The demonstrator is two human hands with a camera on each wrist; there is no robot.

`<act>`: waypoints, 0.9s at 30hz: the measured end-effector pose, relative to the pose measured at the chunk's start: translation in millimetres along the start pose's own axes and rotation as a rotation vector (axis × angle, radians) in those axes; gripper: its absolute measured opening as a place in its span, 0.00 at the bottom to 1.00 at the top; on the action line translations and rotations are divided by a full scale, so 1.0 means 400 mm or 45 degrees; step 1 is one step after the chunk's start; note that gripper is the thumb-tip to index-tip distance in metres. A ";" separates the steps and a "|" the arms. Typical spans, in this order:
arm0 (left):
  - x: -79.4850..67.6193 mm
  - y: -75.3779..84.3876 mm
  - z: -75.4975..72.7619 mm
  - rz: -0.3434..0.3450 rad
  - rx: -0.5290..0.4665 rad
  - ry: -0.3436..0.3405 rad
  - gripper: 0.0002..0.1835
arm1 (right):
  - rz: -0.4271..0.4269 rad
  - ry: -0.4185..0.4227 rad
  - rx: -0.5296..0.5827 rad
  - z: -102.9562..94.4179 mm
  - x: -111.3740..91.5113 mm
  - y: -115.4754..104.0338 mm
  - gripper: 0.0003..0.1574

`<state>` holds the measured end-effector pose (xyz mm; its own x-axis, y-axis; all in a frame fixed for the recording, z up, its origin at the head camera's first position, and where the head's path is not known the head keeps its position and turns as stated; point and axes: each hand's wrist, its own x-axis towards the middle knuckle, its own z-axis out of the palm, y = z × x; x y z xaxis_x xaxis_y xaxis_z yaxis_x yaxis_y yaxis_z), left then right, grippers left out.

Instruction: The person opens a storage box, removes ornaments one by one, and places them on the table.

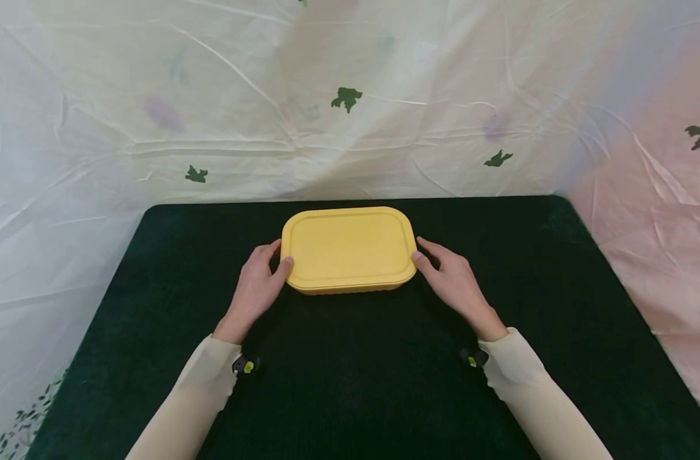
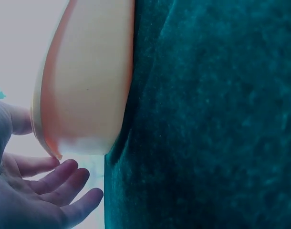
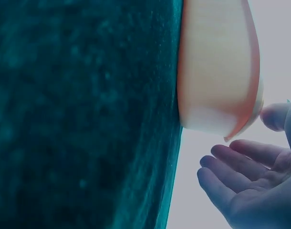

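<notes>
A yellow lidded box (image 1: 350,248), rectangular with rounded corners, sits flat on the dark green cloth. My left hand (image 1: 257,284) is at its left end, the thumb on the lid's near corner and the index fingertip close beside the rim. At the opposite end, my right hand (image 1: 454,281) touches the lid's near corner with its thumb, while its index finger lies just off the side. In the left wrist view the other fingers (image 2: 78,183) are loosely bent, apart from the box wall. The fingers (image 3: 231,171) in the right wrist view extend fairly straight below the lid's lip.
Dark green velvety cloth (image 1: 350,383) covers the table, whose far edge runs just behind the box. Pale wrinkled fabric (image 1: 384,57) with green leaf shapes hangs at the back and sides. A small dark device (image 1: 246,365) is at the left cuff, another (image 1: 474,358) at the right.
</notes>
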<state>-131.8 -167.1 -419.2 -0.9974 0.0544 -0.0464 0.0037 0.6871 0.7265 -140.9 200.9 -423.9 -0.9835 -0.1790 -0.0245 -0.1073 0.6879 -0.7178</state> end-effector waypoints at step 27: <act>-0.018 0.030 0.008 0.040 0.044 0.000 0.33 | -0.015 0.147 0.043 0.026 -0.010 -0.038 0.33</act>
<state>-124.3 -156.7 -412.4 -0.9968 0.0760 -0.0240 0.0371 0.7095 0.7037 -134.0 183.9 -420.1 -0.9927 -0.1034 0.0627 -0.1157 0.6616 -0.7409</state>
